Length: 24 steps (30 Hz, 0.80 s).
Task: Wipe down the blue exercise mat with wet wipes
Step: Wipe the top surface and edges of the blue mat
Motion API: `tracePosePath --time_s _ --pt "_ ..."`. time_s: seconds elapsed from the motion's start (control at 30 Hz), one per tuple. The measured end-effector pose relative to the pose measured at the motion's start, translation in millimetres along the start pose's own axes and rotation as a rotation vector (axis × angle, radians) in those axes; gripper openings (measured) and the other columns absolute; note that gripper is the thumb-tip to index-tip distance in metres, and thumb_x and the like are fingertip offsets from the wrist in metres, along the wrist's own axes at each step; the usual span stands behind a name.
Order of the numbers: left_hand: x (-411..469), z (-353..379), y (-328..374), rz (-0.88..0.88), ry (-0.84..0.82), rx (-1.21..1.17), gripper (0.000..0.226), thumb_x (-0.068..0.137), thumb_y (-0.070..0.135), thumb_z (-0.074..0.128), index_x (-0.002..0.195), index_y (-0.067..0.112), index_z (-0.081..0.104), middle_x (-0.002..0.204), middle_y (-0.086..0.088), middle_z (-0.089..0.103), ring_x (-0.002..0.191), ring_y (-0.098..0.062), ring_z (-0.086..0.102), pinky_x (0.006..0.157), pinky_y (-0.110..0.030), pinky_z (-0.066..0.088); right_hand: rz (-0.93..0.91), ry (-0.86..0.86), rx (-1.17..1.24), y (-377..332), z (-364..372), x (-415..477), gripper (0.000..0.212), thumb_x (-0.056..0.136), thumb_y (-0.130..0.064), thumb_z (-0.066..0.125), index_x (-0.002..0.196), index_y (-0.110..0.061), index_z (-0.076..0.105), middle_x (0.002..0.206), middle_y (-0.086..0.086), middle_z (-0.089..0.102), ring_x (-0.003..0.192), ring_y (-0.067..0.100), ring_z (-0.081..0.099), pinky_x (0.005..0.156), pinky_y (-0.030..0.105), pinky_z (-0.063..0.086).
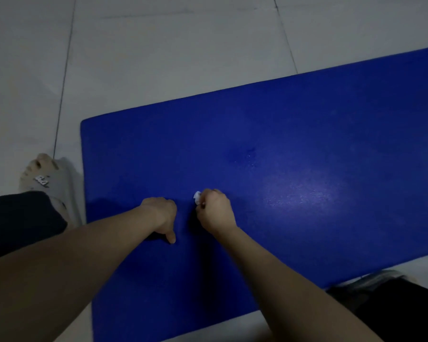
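Note:
The blue exercise mat (282, 149) lies flat on a pale tiled floor, running from the lower left to the upper right. My right hand (214, 211) is curled round a small crumpled white wet wipe (197, 197), which peeks out past the fingers and sits on the mat near its left end. My left hand (162, 215) rests on the mat just left of it, fingers curled under and thumb pointing back toward me, holding nothing that I can see. A damp sheen shows on the mat to the right of my hands.
A foot in a grey sandal (52, 183) stands on the tiles beside the mat's left edge, with a dark trouser leg (20, 218) over it. Another dark-clothed leg and shoe (381, 290) sit at the mat's near edge, lower right. Tiled floor (183, 45) stretches beyond.

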<state>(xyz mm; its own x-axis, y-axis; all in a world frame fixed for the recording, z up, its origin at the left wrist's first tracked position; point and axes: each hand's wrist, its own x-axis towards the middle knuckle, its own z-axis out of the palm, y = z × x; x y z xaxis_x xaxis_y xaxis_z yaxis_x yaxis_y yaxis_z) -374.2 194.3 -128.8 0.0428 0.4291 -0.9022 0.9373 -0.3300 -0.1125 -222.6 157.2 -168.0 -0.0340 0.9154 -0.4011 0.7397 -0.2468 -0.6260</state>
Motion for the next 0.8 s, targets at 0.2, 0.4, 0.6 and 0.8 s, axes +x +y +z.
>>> tracePosePath --time_s 0.2,0.4,0.6,0.8 --pt "7 -50 -9 0.026 0.116 0.074 0.053 0.075 0.065 0.077 0.101 0.021 0.058 0.089 0.007 0.059 0.085 -0.016 0.059 0.069 -0.031 0.047 0.225 0.256 0.05 74 -69 47 0.03 0.096 -0.042 0.057 0.089 -0.014 0.06 0.083 0.014 0.07 0.08 0.033 0.069 0.074 0.039 0.057" --pt "20 -65 -38 0.059 0.318 0.057 0.071 0.062 0.07 0.083 0.101 0.022 0.046 0.097 0.006 0.052 0.09 -0.016 0.055 0.072 -0.032 0.046 0.414 0.452 0.106 111 -149 57 0.031 0.1 -0.037 0.059 0.087 -0.009 0.056 0.064 0.001 0.062 0.055 0.013 0.061 0.056 0.022 0.047" --pt "44 -56 -32 0.089 0.253 0.179 0.091 0.054 0.074 0.084 0.119 0.02 0.052 0.108 0.004 0.056 0.097 -0.017 0.057 0.09 -0.033 0.05 0.345 0.43 0.051 92 -105 59 0.012 0.096 -0.019 0.062 0.094 -0.01 0.069 0.1 0.017 0.066 0.087 0.034 0.064 0.074 0.03 0.046" --pt "50 -56 -33 0.078 0.252 0.186 0.09 0.055 0.073 0.084 0.119 0.02 0.052 0.107 0.004 0.056 0.097 -0.017 0.057 0.09 -0.031 0.049 0.171 0.306 -0.005 33 -50 42 0.016 0.099 -0.015 0.055 0.105 -0.009 0.069 0.105 0.015 0.059 0.086 0.037 0.062 0.075 0.033 0.044"
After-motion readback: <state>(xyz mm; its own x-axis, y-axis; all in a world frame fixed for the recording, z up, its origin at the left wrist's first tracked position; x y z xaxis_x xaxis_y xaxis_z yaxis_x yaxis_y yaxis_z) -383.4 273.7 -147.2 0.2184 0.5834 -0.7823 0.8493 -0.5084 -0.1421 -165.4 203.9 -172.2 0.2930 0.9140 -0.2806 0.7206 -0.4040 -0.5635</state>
